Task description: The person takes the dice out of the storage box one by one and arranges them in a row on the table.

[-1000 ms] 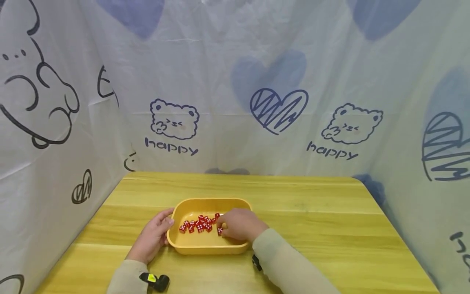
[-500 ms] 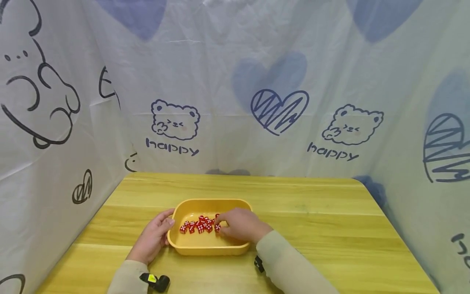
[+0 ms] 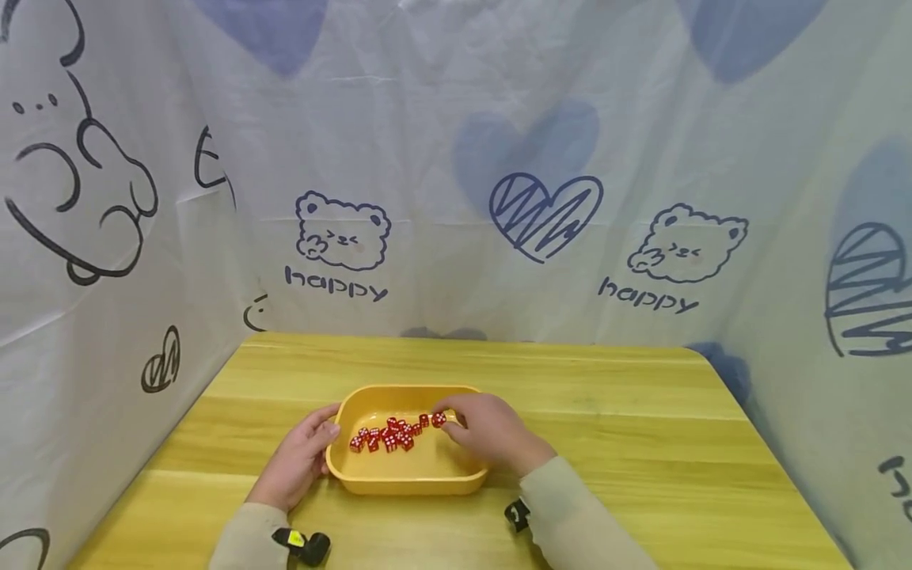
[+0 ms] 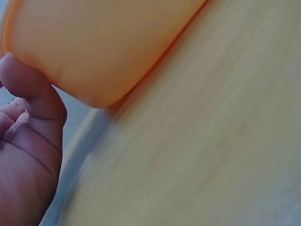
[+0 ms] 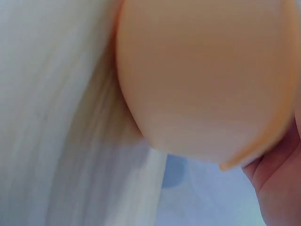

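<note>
the step in hand looks like handling the dice one at a time inside the yellow tray (image 3: 406,485), with one hand steadying the tray and the other working. the right hand (image 3: 499,437) reaches in over the tray's right end; its grip is nearly closed, thumb and forefinger seeming to pinch one red die (image 3: 438,419). the right wrist view does not show those fingertips, so how firmly they hold it i cannot tell. the left hand (image 3: 294,463) grips the tray's left end, thumb at the rim and the other fingers outside the wall.

the die is inside the tray, toward its far right, just beside the end of the cluster of red dice (image 3: 395,434). as a cube it has no long axis; a face with white pips turns toward the head camera, the count too small to read surely. the cluster makes a loose band running left to right. the tray lies flat on the desk (image 3: 606,419), its long axis also left to right.

the next move, i judge, calls for a light pinch and a careful release without nudging the neighbours.
</note>
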`<state>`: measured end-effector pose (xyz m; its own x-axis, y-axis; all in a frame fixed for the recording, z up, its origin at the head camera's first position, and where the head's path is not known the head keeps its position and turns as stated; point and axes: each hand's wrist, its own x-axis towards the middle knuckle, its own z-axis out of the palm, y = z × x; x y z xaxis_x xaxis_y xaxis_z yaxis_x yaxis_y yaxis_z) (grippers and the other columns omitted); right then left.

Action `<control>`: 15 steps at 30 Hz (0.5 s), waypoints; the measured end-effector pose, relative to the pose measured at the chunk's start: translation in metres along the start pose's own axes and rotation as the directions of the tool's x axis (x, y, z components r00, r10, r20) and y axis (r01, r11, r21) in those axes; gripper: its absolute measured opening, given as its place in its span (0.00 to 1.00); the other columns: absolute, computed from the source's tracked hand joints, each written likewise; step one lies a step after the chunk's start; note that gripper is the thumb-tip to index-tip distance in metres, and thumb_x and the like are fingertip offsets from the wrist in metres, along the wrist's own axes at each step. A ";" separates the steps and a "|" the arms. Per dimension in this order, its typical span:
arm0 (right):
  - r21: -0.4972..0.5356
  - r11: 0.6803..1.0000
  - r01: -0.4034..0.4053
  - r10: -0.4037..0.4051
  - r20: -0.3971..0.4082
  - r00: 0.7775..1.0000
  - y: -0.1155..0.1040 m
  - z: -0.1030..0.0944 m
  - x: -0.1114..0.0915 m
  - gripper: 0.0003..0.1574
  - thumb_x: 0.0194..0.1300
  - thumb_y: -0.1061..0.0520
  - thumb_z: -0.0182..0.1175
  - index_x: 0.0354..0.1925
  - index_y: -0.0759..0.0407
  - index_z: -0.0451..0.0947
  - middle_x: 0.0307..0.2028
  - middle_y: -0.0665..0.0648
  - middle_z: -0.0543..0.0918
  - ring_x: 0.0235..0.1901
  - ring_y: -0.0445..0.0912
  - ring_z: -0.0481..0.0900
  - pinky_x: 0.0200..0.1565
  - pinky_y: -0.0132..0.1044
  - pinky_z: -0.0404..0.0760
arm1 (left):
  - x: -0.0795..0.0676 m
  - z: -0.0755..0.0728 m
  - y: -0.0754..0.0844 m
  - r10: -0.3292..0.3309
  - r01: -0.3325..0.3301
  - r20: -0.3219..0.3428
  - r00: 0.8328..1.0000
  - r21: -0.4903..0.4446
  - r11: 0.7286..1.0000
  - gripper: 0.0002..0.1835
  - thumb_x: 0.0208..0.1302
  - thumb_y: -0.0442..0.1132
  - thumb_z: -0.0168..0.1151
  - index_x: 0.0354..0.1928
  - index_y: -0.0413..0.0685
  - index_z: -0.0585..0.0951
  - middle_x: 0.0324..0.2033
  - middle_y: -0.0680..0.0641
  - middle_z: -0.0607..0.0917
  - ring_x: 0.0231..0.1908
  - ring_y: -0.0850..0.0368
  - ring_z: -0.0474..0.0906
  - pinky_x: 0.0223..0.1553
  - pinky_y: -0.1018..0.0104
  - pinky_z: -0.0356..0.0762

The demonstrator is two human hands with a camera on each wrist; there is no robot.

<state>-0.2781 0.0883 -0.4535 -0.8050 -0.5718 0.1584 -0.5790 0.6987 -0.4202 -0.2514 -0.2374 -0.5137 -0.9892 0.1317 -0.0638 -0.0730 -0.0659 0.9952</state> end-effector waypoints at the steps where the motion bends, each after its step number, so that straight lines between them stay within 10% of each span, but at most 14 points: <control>1: 0.005 1.000 -0.004 0.004 -0.015 1.000 0.002 -0.003 -0.002 0.17 0.73 0.50 0.60 0.57 0.46 0.83 0.19 0.44 0.69 0.18 0.38 0.63 0.22 0.32 0.63 | 0.000 0.000 0.000 0.001 -0.001 0.000 1.000 -0.001 1.000 0.29 0.78 0.38 0.53 0.75 0.38 0.59 0.43 0.42 0.73 0.25 0.61 0.70 0.24 0.73 0.74; 15: 0.133 0.978 -0.159 0.185 -0.210 0.960 0.038 -0.016 -0.038 0.16 0.72 0.53 0.62 0.56 0.47 0.83 0.19 0.45 0.70 0.18 0.40 0.65 0.22 0.34 0.68 | 0.001 0.000 0.002 -0.008 0.007 -0.009 1.000 -0.012 1.000 0.28 0.78 0.37 0.52 0.75 0.38 0.60 0.42 0.43 0.73 0.24 0.62 0.71 0.24 0.74 0.74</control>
<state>-0.2712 0.1436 -0.4608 -0.9070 -0.3298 0.2618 -0.4211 0.7174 -0.5550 -0.2524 -0.2376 -0.5117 -0.9898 0.1233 -0.0720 -0.0819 -0.0766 0.9937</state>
